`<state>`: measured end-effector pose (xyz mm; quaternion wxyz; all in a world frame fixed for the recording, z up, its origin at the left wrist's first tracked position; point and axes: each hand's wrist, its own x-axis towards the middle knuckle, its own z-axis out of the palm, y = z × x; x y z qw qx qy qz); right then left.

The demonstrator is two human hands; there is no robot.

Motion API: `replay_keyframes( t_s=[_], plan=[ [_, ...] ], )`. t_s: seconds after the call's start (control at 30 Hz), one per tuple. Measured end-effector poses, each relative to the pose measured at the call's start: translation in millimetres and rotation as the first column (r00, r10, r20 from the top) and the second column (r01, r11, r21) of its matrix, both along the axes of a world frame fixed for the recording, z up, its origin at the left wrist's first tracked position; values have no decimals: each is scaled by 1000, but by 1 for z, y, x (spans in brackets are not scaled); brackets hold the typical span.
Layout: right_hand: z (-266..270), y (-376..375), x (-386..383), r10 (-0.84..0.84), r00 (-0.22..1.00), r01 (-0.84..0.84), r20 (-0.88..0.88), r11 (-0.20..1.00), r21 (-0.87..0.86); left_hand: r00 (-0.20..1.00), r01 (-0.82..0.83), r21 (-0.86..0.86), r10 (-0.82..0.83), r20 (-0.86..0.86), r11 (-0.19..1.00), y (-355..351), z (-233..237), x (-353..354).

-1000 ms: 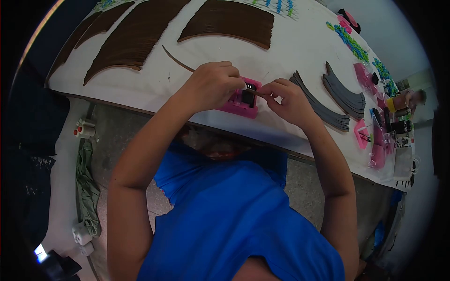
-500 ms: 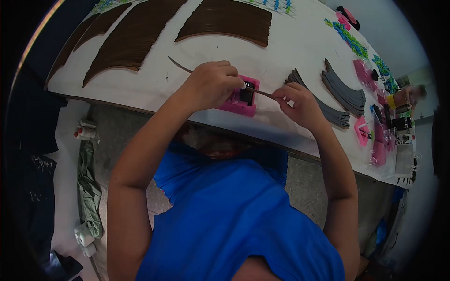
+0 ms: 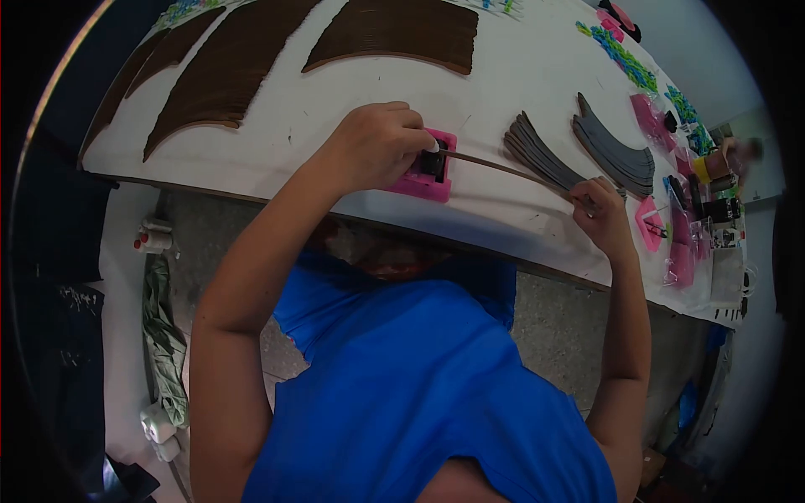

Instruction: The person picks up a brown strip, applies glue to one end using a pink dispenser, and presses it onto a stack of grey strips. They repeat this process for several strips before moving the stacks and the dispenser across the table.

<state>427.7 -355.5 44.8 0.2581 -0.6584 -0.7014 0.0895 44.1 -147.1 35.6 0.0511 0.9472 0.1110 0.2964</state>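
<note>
"Pink is the small holder (image 3: 440, 189) near the front edge of the white table (image 3: 277, 172), isn't it?"

"Yes, with a black piece (image 3: 433, 164) set in it. The left hand (image 3: 373, 147) is right at it, fingers curled and tips at the near end of a thin brown strip (image 3: 495, 165). I can't tell whether they grip the strip or only press it on the holder."

"And the right hand (image 3: 599, 210)?"

"Its fingers are closed, pinching the strip's other end. The strip slants across between the two hands, over the table, its middle lying clear of both."

"What lies near the right hand?"

"Two fanned bundles of grey strips, one just above the hand (image 3: 541, 152) and another farther right (image 3: 612, 147). Beside the hand there's a pink triangular piece (image 3: 649, 222)."

"Any writing you can read?"

"There's a black box (image 3: 721, 210) among pink packets (image 3: 681, 239) at the table's right end, with pale marks on it, too small to make out."

"And across the table?"

"Brown strips laid side by side: a wide batch (image 3: 394, 38) beyond the holder, a longer one (image 3: 226, 71) to its left. Blue and green pieces (image 3: 625, 60) are heaped at the far right."
</note>
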Motion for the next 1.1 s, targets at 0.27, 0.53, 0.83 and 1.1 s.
replay_keyframes(
  t_s=[0.27, 0.53, 0.83, 1.1],
  plan=[
    [0, -1, -1, 3, 1000, -3, 9, 999, 38, 999, 14, 12, -13, -32, 1000, 1, 5, 2],
    [2, -1, 3, -4, 1000, 2, 26, 998, 62, 999, 27, 2, -27, -43, 1000, 2, 7, 5],
    [60, 3, 21, -18, 973, -36, 230, 973, 227, 999, 4, -85, -1, 38, 996, -6, 4, 25],
    [157, 39, 6, -66, 904, -172, 423, 849, 501, 997, -28, -325, 50, 59, 945, -16, 7, 45]
  ],
)
